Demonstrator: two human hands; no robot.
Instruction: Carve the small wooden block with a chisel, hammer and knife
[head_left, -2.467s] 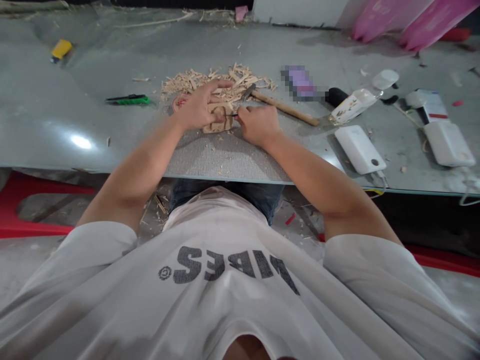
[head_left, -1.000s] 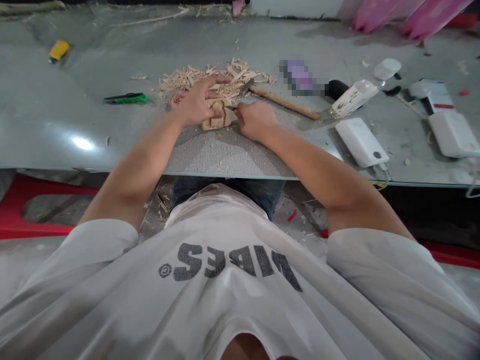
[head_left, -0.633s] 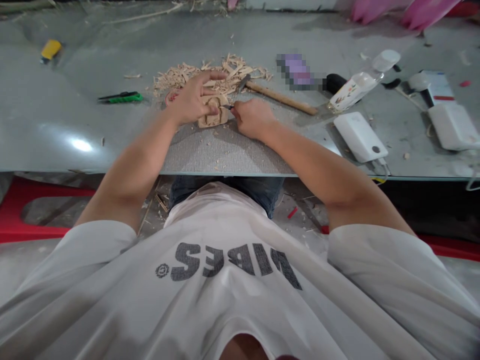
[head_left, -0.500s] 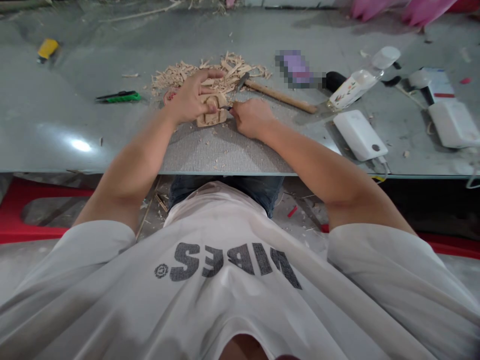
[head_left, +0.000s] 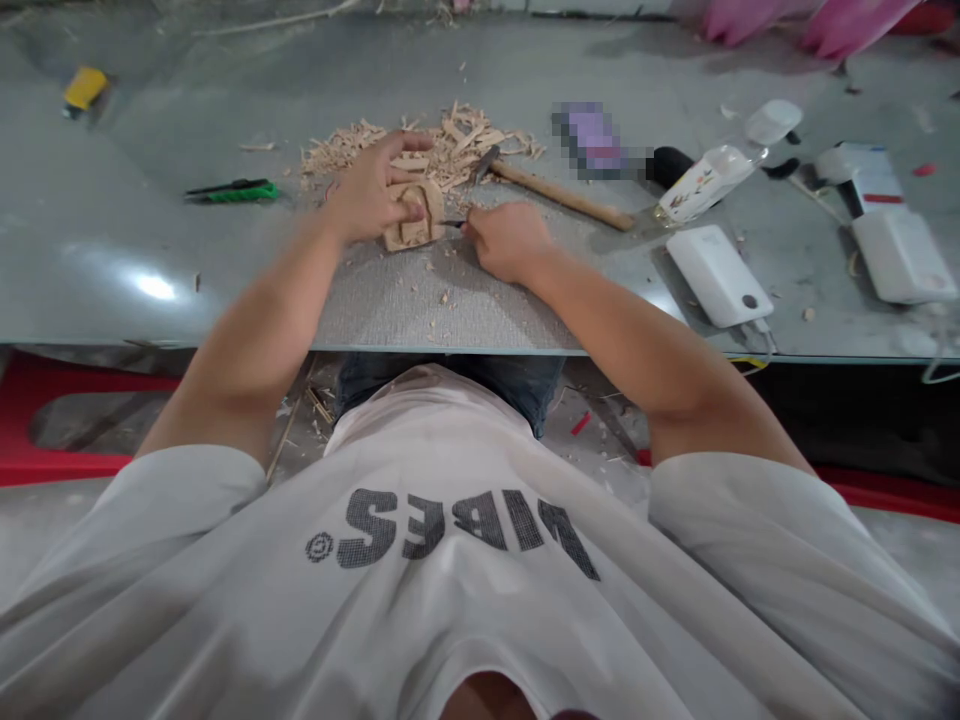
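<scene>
The left hand (head_left: 371,195) sits flat-ish on top of a small carved wood block (head_left: 414,215), fingers spread loosely over its far edge with the thumb tucked toward the middle, so it's pinning the piece down rather than gripping it. That looks like the reason it's held that way: the block stays put while the other side stays exposed for cutting. The block rests on a grey textured mat (head_left: 450,305) right at the near edge of the table (head_left: 112,250), probably there so the wood doesn't skid on the slick surface. The right hand (head_left: 506,240) is curled tight around a thin carving tool (head_left: 452,223), only the dark tip poking out of the fist and touching the block's right side; the handle is hidden inside the hand, so what kind of blade it is can't be told. Just behind the block is a heap of wood shavings (head_left: 442,150), pushed out of the working spot. A wooden-handled hammer (head_left: 559,193) lies beside the pile, within easy reach of the right hand. Off to the left sit a green utility knife (head_left: 234,190) and, further back, a small yellow object (head_left: 85,88). On the right are a white power bank (head_left: 718,275) and a bottle lying on its side (head_left: 712,178), well apart from the work.
</scene>
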